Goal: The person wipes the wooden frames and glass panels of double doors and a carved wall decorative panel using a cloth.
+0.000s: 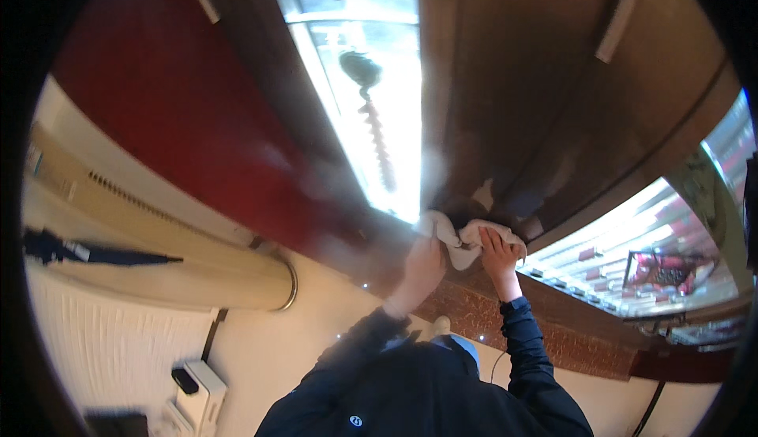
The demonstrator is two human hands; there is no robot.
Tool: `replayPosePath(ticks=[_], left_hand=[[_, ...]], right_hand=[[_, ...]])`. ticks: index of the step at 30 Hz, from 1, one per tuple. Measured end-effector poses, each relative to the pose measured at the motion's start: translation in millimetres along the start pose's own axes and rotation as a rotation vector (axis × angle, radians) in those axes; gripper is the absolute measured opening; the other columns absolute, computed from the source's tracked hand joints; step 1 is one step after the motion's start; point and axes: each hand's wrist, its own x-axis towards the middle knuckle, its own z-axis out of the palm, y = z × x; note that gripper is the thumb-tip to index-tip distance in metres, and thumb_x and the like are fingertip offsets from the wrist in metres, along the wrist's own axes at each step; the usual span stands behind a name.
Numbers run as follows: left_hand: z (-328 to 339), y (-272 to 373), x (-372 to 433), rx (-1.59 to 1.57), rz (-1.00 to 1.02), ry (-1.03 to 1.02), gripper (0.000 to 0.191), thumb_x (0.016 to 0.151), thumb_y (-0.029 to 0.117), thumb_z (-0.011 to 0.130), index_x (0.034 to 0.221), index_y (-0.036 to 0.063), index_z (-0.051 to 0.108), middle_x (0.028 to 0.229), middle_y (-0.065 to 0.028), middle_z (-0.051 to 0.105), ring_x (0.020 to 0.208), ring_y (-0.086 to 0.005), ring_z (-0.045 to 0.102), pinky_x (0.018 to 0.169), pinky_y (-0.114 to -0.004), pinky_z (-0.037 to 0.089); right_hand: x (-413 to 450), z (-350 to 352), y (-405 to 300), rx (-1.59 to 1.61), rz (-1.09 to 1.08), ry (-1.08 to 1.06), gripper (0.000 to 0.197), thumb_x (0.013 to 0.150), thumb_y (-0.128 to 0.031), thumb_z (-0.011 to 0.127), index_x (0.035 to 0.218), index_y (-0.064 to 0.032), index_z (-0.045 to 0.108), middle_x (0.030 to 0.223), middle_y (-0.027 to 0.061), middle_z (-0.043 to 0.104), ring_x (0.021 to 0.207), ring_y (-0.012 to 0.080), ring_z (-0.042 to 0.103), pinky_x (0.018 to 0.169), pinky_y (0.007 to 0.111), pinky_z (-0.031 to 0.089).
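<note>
A white cloth (pixel 465 254) is bunched between both hands, against the lower part of a dark brown, glossy panel (pixel 521 82). My left hand (pixel 423 268) grips the cloth's left end; its fingers look hazy and are partly hidden by the cloth. On the cloth's right part lies my right hand (pixel 498 254), fingers bent over it and pressing it together. The panel mirrors the cloth faintly just above the hands. Left of the panel is a bright glass pane (pixel 391 123) with a dark hanging ornament (pixel 361 70) showing in it.
A red panel (pixel 195 111) spans the upper left. Below it are a cream cylindrical unit (pixel 237 277) and a dark folded umbrella (pixel 106 253). A white box-like object (pixel 204 389) stands at lower left. Bright glass (pixel 592 259) with a framed sign is at right. A thin cable (pixel 494 366) hangs near my right sleeve.
</note>
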Motion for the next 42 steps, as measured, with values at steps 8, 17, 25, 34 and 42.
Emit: replayPosePath(ticks=[8, 17, 25, 34, 42], left_hand=[[-52.1, -55.1, -102.8, 0.026, -0.281, -0.214, 0.018, 0.082, 0.013, 0.055, 0.097, 0.0026, 0.059, 0.084, -0.0210, 0.062, 0.074, -0.0398, 0.061, 0.066, -0.047, 0.050], [-199.8, -74.1, -104.4, 0.001, -0.491, 0.121, 0.023, 0.088, 0.021, 0.058, 0.104, 0.0070, 0.068, 0.088, -0.0189, 0.066, 0.071, -0.0354, 0.063, 0.065, -0.039, 0.051], [-308.9, -111.3, -94.2, -0.014, -0.446, 0.656, 0.023, 0.092, 0.019, 0.059, 0.103, -0.0003, 0.065, 0.079, -0.0169, 0.067, 0.071, -0.0181, 0.067, 0.064, -0.029, 0.050], [-384.2, -119.3, -79.3, -0.020, -0.378, 0.919, 0.028, 0.094, 0.021, 0.054, 0.111, -0.0006, 0.060, 0.095, -0.0168, 0.065, 0.085, -0.0319, 0.063, 0.076, -0.036, 0.049], [-382.8, -118.2, -96.8, -0.059, -0.419, 0.750, 0.035, 0.095, 0.021, 0.051, 0.122, 0.0000, 0.053, 0.113, -0.0208, 0.058, 0.103, -0.0362, 0.056, 0.088, -0.039, 0.044]], right_hand=[[-31.0, 41.8, -43.6, 0.231, -0.166, -0.240, 0.052, 0.083, -0.012, 0.049, 0.136, -0.0131, 0.047, 0.130, 0.0001, 0.054, 0.106, 0.0198, 0.055, 0.091, 0.038, 0.040], [78.7, 40.2, -153.2, 0.643, -0.132, -0.199, 0.052, 0.087, -0.001, 0.046, 0.138, -0.0063, 0.042, 0.146, 0.0135, 0.037, 0.133, 0.0310, 0.035, 0.109, 0.046, 0.023], [229.3, -13.0, -252.5, 0.853, -0.042, 0.144, 0.048, 0.094, -0.008, 0.040, 0.142, -0.0074, 0.037, 0.151, 0.0130, 0.028, 0.142, 0.0332, 0.015, 0.115, 0.049, 0.009], [373.7, -100.7, -357.0, 1.531, 0.058, 0.363, 0.046, 0.100, -0.016, 0.040, 0.144, -0.0085, 0.032, 0.149, 0.0127, 0.032, 0.139, 0.0294, 0.025, 0.113, 0.040, 0.019], [410.8, -101.0, -420.5, 1.408, -0.099, 0.708, 0.048, 0.100, -0.022, 0.042, 0.143, -0.0060, 0.030, 0.148, 0.0157, 0.032, 0.136, 0.0345, 0.030, 0.112, 0.044, 0.023]])
